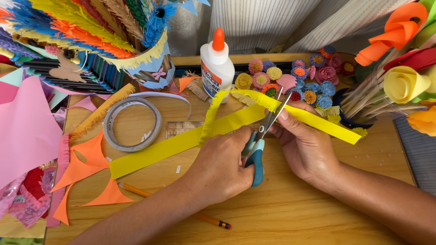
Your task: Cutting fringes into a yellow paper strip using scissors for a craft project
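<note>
My left hand (218, 165) grips a pair of scissors (258, 156) with teal handles, the blades open and pointing up over the paper. A long yellow paper strip (154, 152) lies across the wooden table (290, 213). Its upper edge is cut into a fine fringe that curls up near the glue bottle. My right hand (304, 145) pinches the strip just right of the blades, holding it taut. The blades meet the strip's fringed edge between my two hands.
A white glue bottle (217, 63) with an orange cap stands behind. Small quilled paper flowers (295, 79) lie at the back, with a tape roll (131, 123), ruler (181, 128), orange scraps (91, 168), pink paper (22, 127) and pencil (213, 221) at left and front. Stemmed paper roses (402, 81) stand at right.
</note>
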